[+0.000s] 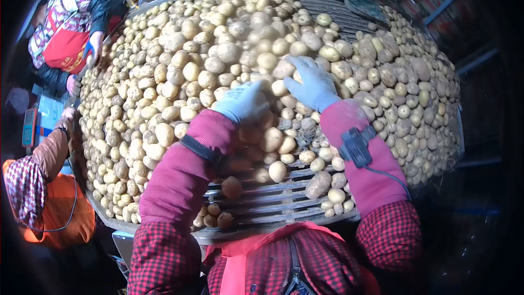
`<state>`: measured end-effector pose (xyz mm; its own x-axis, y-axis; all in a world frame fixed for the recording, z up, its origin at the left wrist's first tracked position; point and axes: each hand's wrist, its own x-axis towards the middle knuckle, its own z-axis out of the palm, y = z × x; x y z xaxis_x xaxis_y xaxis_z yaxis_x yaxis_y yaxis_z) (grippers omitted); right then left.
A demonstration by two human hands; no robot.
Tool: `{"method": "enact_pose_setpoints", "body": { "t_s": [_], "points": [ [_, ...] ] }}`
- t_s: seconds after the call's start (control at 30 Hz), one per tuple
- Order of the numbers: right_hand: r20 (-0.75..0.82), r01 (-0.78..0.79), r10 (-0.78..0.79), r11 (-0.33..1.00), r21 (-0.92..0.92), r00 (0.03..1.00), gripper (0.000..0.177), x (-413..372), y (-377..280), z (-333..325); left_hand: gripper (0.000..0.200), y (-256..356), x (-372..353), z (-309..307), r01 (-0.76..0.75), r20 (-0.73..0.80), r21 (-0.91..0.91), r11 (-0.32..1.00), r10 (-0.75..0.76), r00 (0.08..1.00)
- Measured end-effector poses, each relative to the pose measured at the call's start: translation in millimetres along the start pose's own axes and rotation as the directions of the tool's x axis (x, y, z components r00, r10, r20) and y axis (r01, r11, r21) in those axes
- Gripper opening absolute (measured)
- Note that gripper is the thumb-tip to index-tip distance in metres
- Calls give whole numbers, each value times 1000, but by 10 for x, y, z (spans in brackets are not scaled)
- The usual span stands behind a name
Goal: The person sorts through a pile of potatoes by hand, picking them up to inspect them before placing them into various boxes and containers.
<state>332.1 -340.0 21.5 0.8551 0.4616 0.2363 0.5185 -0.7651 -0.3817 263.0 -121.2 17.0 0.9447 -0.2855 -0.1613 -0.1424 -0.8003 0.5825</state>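
Note:
A large heap of potatoes (180,71) covers a slatted table (273,196). My left hand (243,101), in a pale grey-blue glove, reaches into the middle of the heap; its fingers curl down among potatoes, and what they hold, if anything, is hidden. To its right, my right hand (312,83), gloved alike, rests on the potatoes with thumb and fingers spread apart. Dark clods (304,135) lie among the potatoes below the hands. Nearer my body, bare slats show with several loose potatoes (232,187) on them.
Two other people are at the left edge: one in a red apron (66,49) with hands at the rim, one with an orange apron (65,213) and an arm at the rim. A dark green object (364,7) lies on slats at the far side.

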Motion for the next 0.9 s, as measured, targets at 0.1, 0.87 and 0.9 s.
{"method": "enact_pose_setpoints", "body": {
  "t_s": [0.1,0.87,0.9],
  "points": [
    [165,0,51,955,-295,985,54,314,77,252,36,24,-203,169,-33,27,259,965,27,999],
    [390,82,-17,985,-151,921,57,443,125,239,65,89,-2338,938,-428,-204,-850,-307,-557,805],
    [381,133,-51,973,-190,923,55,322,-159,41,66,120,-2373,924,-423,-207,-843,-334,-524,826]
  ]
}}
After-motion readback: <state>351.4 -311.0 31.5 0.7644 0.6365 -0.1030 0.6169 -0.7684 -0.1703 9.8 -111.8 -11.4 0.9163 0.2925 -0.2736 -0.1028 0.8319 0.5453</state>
